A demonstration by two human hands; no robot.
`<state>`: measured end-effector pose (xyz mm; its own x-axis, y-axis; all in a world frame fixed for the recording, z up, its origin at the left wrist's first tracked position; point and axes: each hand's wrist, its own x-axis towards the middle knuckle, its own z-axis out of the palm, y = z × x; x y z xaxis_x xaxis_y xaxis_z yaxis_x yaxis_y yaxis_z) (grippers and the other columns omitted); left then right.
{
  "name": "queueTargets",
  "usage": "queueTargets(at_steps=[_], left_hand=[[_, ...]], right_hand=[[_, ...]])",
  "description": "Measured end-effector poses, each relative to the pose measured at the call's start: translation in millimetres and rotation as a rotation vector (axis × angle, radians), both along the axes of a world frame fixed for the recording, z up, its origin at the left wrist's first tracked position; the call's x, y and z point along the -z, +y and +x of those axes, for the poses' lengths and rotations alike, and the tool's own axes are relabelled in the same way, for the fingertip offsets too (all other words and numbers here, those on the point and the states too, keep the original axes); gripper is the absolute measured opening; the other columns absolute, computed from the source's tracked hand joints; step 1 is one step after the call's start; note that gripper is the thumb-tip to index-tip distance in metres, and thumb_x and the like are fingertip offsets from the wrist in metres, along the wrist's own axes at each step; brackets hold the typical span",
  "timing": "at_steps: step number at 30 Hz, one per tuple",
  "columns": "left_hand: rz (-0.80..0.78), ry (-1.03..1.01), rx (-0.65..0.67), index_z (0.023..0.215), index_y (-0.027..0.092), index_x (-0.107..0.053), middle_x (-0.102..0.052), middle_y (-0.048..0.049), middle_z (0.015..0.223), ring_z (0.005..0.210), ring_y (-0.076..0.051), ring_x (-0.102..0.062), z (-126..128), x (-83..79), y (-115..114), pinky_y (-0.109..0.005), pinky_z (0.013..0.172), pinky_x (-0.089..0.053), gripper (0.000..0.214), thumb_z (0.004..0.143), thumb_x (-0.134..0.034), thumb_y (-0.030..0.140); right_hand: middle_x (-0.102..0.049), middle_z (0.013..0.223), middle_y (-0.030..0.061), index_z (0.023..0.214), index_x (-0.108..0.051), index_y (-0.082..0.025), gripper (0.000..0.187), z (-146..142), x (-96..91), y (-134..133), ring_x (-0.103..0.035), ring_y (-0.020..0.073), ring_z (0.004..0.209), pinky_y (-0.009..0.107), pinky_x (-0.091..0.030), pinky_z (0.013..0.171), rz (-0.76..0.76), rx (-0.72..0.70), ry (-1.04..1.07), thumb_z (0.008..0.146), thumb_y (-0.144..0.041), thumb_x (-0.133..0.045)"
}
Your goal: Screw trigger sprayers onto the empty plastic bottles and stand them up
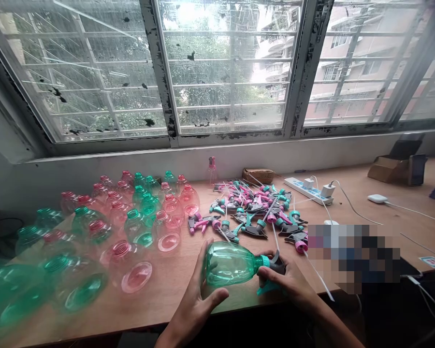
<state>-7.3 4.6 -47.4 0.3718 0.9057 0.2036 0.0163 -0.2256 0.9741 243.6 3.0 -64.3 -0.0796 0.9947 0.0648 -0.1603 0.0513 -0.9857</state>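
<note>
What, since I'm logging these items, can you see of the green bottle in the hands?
The green bottle is see-through, shiny and plastic-looking, with a rounded body tapering to a narrow neck. It lies sideways above the table near its front edge, neck towards the right. A dark spray head with a teal collar sits at the neck; whether it is tight cannot be told. The left hand cups the base; the right hand grips the spray head.

Barred windows (224,72) right up top, greenery (203,99) just behind them, small brown box (258,176) near the wall, power strip (293,185) carrying two white chargers (326,191), cardboard box (386,169) over right
</note>
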Motion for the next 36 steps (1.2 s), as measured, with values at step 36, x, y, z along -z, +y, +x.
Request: queueTargets(at_steps=[36], left_hand=[[-0.033,-0.018,0.000,0.158,0.031,-0.007,-0.021,-0.0098,0.164,0.149,-0.034,-0.023,2.6,-5.5,-1.8,-0.047,0.121,-0.023,0.099,0.084,-0.073,0.040]], right_hand=[[-0.073,0.064,0.0022,0.100,-0.064,-0.017,0.043,1.9,3.0,1.5,-0.069,0.0220,0.060,0.032,-0.056,0.059,0.005,-0.041,0.008,0.075,-0.047,-0.081]])
